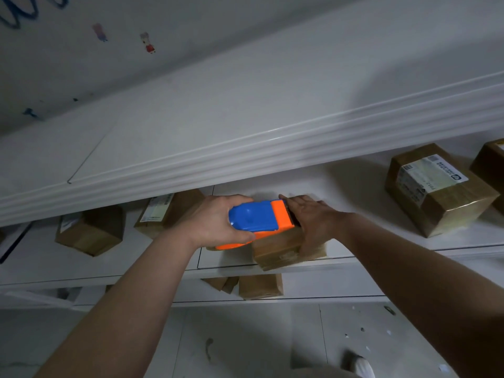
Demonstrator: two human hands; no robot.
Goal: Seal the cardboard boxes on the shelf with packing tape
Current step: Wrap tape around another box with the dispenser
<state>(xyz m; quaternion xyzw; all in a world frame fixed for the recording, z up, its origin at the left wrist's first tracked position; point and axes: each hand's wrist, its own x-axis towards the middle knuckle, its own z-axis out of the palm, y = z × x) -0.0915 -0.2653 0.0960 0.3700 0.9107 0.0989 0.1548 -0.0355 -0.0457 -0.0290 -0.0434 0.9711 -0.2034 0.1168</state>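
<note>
A small cardboard box (278,248) sits at the front edge of the white shelf (381,249), its front side glossy with tape. My left hand (215,222) grips a blue and orange tape dispenser (256,221) and holds it on the box's left top. Flat on the box top, my right hand (311,222) lies just right of the dispenser's orange end, fingers straight. Most of the box top is hidden by both hands and the dispenser.
More cardboard boxes stand on the same shelf: two at the left (90,233) (166,211), a labelled one at the right (439,189) and another at the far right edge (491,159). A thick white shelf board (245,148) overhangs. Brown boxes (259,286) sit on the lower shelf.
</note>
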